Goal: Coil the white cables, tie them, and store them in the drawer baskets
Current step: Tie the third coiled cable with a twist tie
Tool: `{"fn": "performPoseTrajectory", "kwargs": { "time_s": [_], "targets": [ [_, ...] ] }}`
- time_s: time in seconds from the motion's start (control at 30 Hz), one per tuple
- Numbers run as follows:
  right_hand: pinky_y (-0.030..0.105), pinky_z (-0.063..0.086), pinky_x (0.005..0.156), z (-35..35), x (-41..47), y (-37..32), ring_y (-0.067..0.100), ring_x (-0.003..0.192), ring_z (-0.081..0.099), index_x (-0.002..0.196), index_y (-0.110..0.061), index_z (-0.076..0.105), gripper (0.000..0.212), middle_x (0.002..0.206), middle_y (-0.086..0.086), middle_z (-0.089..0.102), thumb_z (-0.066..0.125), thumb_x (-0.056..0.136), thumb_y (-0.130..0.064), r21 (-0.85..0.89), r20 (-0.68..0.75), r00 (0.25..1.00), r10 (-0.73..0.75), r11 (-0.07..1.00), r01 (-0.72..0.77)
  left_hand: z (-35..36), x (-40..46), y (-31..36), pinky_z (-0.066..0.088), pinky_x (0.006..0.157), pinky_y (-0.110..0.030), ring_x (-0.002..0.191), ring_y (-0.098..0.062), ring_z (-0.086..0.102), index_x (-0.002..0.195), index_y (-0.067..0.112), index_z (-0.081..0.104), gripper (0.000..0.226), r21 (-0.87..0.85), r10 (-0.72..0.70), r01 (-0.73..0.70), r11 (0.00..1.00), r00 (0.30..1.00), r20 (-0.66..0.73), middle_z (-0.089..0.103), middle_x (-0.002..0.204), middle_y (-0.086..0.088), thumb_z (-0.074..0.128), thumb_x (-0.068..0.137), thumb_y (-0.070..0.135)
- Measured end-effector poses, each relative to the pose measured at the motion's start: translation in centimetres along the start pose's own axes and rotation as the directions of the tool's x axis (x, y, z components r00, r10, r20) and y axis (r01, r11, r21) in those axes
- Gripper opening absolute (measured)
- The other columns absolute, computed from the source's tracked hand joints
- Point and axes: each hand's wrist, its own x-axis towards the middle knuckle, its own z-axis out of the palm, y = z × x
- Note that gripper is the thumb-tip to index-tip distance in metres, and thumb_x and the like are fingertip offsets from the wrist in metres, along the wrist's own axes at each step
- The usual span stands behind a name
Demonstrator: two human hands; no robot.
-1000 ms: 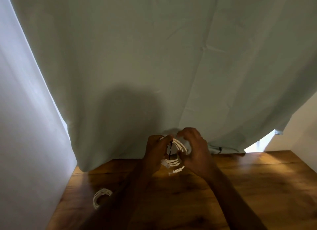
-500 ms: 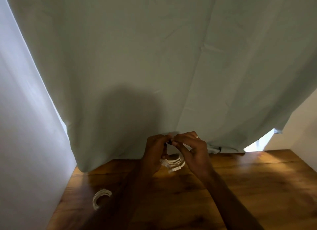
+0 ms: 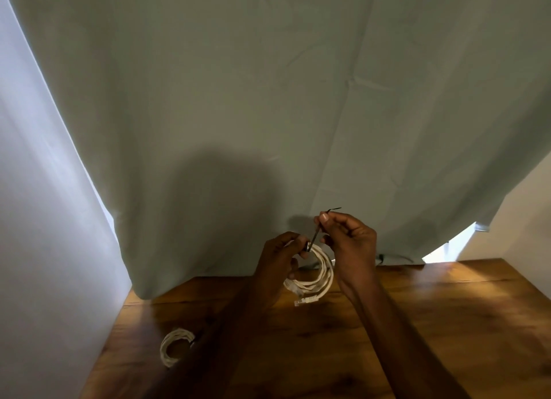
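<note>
Left hand point(image 3: 275, 260) grips a coiled white cable point(image 3: 320, 272); right hand point(image 3: 347, 237) pinches the dark tie point(image 3: 315, 234), tightening. Cinching it fully likely comes next.

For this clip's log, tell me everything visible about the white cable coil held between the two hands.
The coiled white cable is a thin round cord wound into several loose loops, hanging upright above the brown wooden table. Two pale ribbed plug ends dangle at its bottom. A thin dark tie strip wraps its top; the left hand grips the loops there, while the right hand pinches the strip's free end, which runs up and away from the coil. Whether the tie is fastened cannot be told.
</note>
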Motion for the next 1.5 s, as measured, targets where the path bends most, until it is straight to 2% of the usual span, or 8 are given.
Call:
{"fn": "performPoseTrajectory", "kwargs": {
  "time_s": [0.23, 0.47, 0.67, 0.83, 1.03, 1.2, 1.33, 1.5],
  "targets": [
    [0.031, 0.053, 0.062, 0.8, 0.6, -0.7, 0.022, 0.072, 0.068, 0.091, -0.006, 0.077, 0.008, 0.079, 0.015, 0.074, 0.075, 0.084, -0.003, 0.060, -0.031, 0.999, -0.020, 0.998, 0.022, -0.2, 0.1, -0.1, 0.034, 0.043, -0.021, 0.039, -0.007, 0.041, 0.095, 0.001, 0.068, 0.020, 0.057, 0.117, -0.117, 0.991, 0.993, 0.009, 0.069, 0.086, -0.023, 0.057, 0.098, 0.017],
    [0.031, 0.055, 0.068, 1.1, 1.2, -1.4, 0.021, 0.082, 0.071, 0.099, -0.004, 0.075, 0.012, 0.087, 0.010, 0.075, 0.071, 0.089, -0.009, 0.169, -0.081, 0.994, 0.074, 0.984, -0.059, -0.1, -0.3, 0.5, 0.038, 0.043, -0.019, 0.045, -0.004, 0.054, 0.097, -0.008, 0.068, 0.017, 0.069, 0.205, -0.210, 0.975, 0.976, 0.073, 0.070, 0.078, -0.014, 0.063, 0.092, 0.008],
    [0.023, 0.052, 0.055, 0.6, 2.0, -2.5, 0.014, 0.059, 0.065, 0.091, -0.002, 0.075, 0.009, 0.068, 0.007, 0.072, 0.077, 0.082, -0.002, -0.086, -0.009, 0.995, -0.095, 0.992, 0.094, -0.1, -0.5, 0.7, 0.049, 0.054, -0.015, 0.064, -0.007, 0.068, 0.098, 0.002, 0.074, 0.014, 0.150, 0.216, -0.231, 0.961, 0.970, 0.108, 0.074, 0.076, 0.002, 0.071, 0.085, 0.001],
    [0.023, 0.051, 0.053, -0.4, 3.2, -3.3, 0.017, 0.060, 0.067, 0.086, -0.005, 0.075, 0.007, 0.069, 0.011, 0.073, 0.079, 0.081, -0.006, -0.243, 0.029, 0.990, -0.141, 0.959, 0.143, 0.2, -0.5, 0.8, 0.046, 0.050, -0.012, 0.054, -0.003, 0.064, 0.100, -0.007, 0.071, 0.014, 0.160, 0.239, -0.253, 0.954, 0.965, 0.104, 0.071, 0.070, 0.003, 0.068, 0.086, -0.003],
    [0.032, 0.055, 0.057, 0.2, 4.4, -0.8, 0.026, 0.060, 0.066, 0.078, -0.007, 0.070, 0.013, 0.066, 0.011, 0.071, 0.082, 0.076, -0.001, -0.156, -0.113, 0.994, 0.010, 0.987, -0.028, 1.2, -0.5, 1.2, 0.046, 0.054, -0.015, 0.059, -0.005, 0.064, 0.091, 0.006, 0.075, 0.014, 0.231, 0.286, -0.305, 0.924, 0.952, 0.110, 0.071, 0.069, 0.006, 0.079, 0.078, 0.006],
    [0.035, 0.058, 0.063, 0.2, 3.6, 1.0, 0.028, 0.061, 0.064, 0.073, -0.003, 0.066, 0.018, 0.071, 0.018, 0.069, 0.071, 0.077, 0.015, 0.028, -0.097, 0.935, 0.341, 0.940, -0.340, 1.1, -0.5, 1.3, 0.045, 0.054, -0.014, 0.057, -0.002, 0.063, 0.090, 0.009, 0.074, 0.009, 0.217, 0.309, -0.310, 0.926, 0.950, 0.042, 0.069, 0.065, 0.010, 0.077, 0.082, 0.008],
    [0.031, 0.059, 0.058, -0.1, 2.8, 1.8, 0.027, 0.058, 0.066, 0.075, 0.001, 0.064, 0.018, 0.069, 0.018, 0.070, 0.063, 0.080, 0.018, 0.114, -0.025, 0.871, 0.491, 0.867, -0.486, 1.1, -0.6, 1.2, 0.050, 0.061, -0.018, 0.070, -0.005, 0.067, 0.116, 0.014, 0.067, 0.036, 0.200, 0.332, -0.328, 0.924, 0.943, 0.010, 0.072, 0.085, 0.002, 0.075, 0.083, 0.005],
    [0.053, 0.050, 0.089, -0.9, 2.6, 3.0, 0.043, 0.086, 0.058, 0.085, 0.008, 0.071, 0.012, 0.096, 0.036, 0.065, 0.060, 0.086, 0.013, 0.058, 0.063, 0.828, 0.557, 0.827, -0.560, 0.8, -0.2, 0.7, 0.056, 0.076, -0.026, 0.082, -0.015, 0.072, 0.098, 0.009, 0.075, 0.012, 0.255, 0.329, -0.338, 0.906, 0.941, 0.077, 0.076, 0.086, -0.003, 0.071, 0.087, 0.007]
  ]
}}
